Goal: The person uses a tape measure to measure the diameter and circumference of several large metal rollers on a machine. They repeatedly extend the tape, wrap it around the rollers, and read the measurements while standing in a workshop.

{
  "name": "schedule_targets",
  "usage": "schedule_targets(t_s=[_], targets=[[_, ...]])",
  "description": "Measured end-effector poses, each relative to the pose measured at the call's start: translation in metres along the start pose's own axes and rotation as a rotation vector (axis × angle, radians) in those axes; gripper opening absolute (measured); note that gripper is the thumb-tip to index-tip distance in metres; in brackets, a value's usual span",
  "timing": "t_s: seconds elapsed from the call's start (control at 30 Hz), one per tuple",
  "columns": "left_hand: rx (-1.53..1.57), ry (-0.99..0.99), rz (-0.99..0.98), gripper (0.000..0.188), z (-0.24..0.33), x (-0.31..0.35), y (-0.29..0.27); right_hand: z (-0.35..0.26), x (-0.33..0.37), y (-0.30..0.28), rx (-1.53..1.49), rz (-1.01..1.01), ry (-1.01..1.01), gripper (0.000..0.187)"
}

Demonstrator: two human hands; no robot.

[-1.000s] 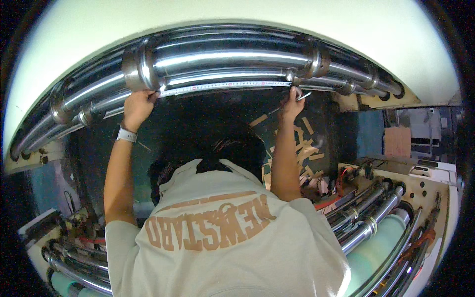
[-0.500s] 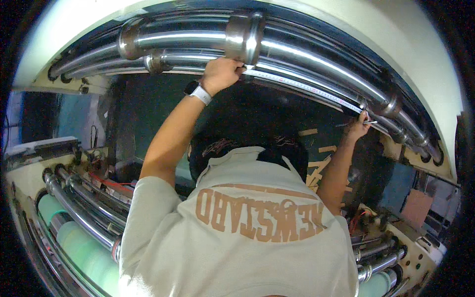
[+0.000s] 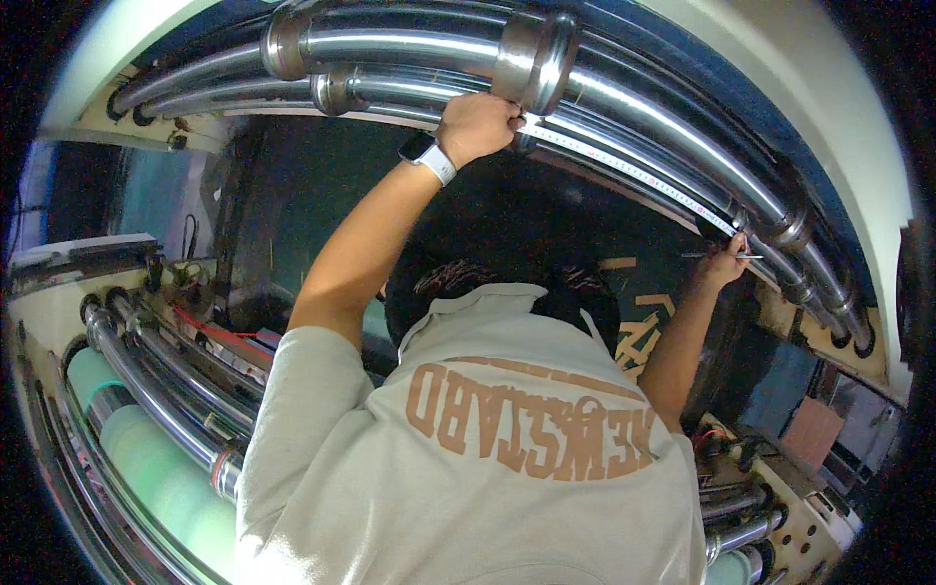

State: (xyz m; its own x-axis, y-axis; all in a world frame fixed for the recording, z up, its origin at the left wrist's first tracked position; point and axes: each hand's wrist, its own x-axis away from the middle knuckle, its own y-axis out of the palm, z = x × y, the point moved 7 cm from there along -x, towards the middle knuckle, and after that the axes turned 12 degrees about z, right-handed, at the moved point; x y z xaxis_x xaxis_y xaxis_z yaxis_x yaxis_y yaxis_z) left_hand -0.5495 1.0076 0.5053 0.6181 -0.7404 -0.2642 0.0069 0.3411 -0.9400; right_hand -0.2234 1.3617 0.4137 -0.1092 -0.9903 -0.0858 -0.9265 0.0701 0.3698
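One white measuring tape (image 3: 634, 171) already lies stretched along several metal rollers (image 3: 400, 47); what is left to do does not show. Of two hands, the left hand (image 3: 476, 129) pinches its left end beside one wide ring (image 3: 534, 60); the right hand (image 3: 723, 266) pinches its right end and one thin silver rod (image 3: 749, 256).

Across the upper frame, metal rollers (image 3: 409, 44) are gleaming silver between brownish collars (image 3: 517, 58). At upper right, the tape measure (image 3: 634, 171) is showing white with dark and red markings. The shirt (image 3: 468, 526), lower centre, is displaying tan lettering on pale beige. At lower left, a roller (image 3: 156, 478) is glowing mint green.
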Motion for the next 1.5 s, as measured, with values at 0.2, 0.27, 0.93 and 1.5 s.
schedule_targets(t_s=[0.2, 0.27, 0.93, 1.5], targets=[[-0.035, -0.016, 0.001, 0.023, 0.002, 0.0, -0.002, -0.004, 0.004, 0.001, 0.042, -0.027, 0.015, 0.019], [-0.053, -0.031, -0.024, 0.023, 0.003, 0.001, -0.005, -0.008, 0.011, 0.004, 0.054, -0.001, 0.034, 0.021], [-0.087, -0.027, -0.019, 0.027, 0.002, 0.0, 0.001, -0.003, -0.001, 0.002, 0.011, -0.018, -0.039, 0.017], [-0.059, -0.002, 0.049, 0.025, -0.002, -0.002, 0.006, -0.001, 0.001, 0.001, 0.041, 0.055, 0.004, 0.021]])
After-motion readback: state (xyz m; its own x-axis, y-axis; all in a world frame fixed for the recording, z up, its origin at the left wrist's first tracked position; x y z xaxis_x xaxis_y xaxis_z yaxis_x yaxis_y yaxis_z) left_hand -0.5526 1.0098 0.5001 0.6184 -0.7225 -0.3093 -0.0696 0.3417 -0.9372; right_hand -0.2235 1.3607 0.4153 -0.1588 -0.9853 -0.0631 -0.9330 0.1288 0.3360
